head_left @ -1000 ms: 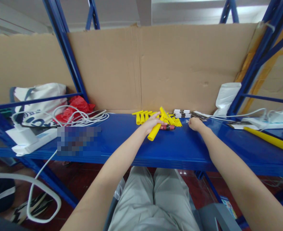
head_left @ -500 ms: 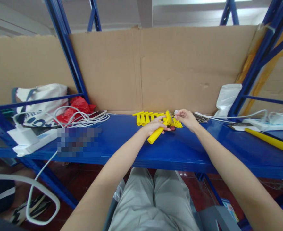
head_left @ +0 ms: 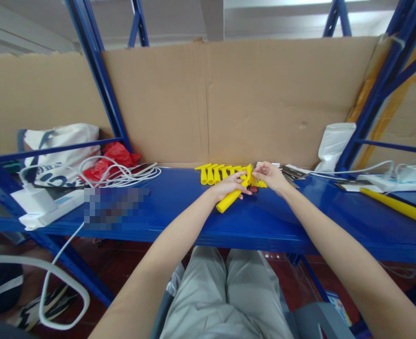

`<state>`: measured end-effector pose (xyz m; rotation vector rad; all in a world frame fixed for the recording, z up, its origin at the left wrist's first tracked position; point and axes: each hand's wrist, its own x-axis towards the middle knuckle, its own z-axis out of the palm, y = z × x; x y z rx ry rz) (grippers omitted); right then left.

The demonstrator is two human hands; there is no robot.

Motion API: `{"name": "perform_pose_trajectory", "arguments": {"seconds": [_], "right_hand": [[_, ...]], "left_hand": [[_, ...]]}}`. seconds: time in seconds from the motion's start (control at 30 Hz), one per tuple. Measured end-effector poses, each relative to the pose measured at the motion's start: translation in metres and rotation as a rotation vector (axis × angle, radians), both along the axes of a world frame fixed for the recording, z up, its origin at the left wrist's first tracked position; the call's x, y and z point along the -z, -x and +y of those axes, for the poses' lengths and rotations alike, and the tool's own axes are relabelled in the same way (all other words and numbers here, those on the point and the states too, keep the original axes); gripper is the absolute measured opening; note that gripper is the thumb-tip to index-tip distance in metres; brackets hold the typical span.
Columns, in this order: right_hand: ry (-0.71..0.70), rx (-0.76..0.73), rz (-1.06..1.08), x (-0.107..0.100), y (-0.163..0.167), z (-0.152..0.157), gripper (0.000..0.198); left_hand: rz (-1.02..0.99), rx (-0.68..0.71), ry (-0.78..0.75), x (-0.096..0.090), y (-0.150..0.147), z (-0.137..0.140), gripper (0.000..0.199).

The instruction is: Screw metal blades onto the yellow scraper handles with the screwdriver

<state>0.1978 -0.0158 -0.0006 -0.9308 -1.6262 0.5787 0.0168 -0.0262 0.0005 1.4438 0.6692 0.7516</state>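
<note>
My left hand (head_left: 229, 185) is closed around a yellow scraper (head_left: 229, 201), whose thick round handle points toward me and whose wide head tilts up. At that head, the fingers of my right hand (head_left: 268, 175) are pinched together; what they hold, if anything, is too small to make out. Behind my left hand a row of several yellow scrapers (head_left: 210, 175) lies on the blue shelf. More yellow pieces (head_left: 262, 184) and a small dark red object (head_left: 253, 189) show beneath my hands, partly hidden.
Flat dark and white strips (head_left: 292, 173) lie right of my right hand. Farther right are a white pouch (head_left: 335, 147), a power strip and a long yellow bar (head_left: 396, 205). White cables (head_left: 130, 175), a red bag (head_left: 118, 157) and a cloth bag (head_left: 62, 150) sit left. Cardboard (head_left: 257, 103) stands behind.
My right hand has moved left and slightly in, its fingers now pinched at the scraper's head. The head has turned a little; my left hand keeps its hold.
</note>
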Motion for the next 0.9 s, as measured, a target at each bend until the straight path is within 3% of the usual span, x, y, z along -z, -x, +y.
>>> {"name": "perform_pose_trajectory", "arguments": {"seconds": [0.3,0.67,0.77,0.9], "right_hand": [[-0.081,0.069,-0.111,0.002,-0.001,0.003,0.02],[-0.115,0.388,-0.327,0.003,-0.002,0.0,0.028],[-0.102,0.338,-0.453,0.001,-0.004,-0.004,0.026],[0.017,0.07,-0.738,0.003,-0.009,-0.008,0.028]], "left_hand": [[-0.072,0.059,0.029,0.002,0.001,0.002,0.086],[-0.186,0.057,0.099,-0.003,0.002,0.0,0.081],[-0.218,-0.012,0.127,-0.006,0.003,0.002,0.078],[-0.252,-0.153,0.191,-0.01,0.005,0.004,0.075]]}}
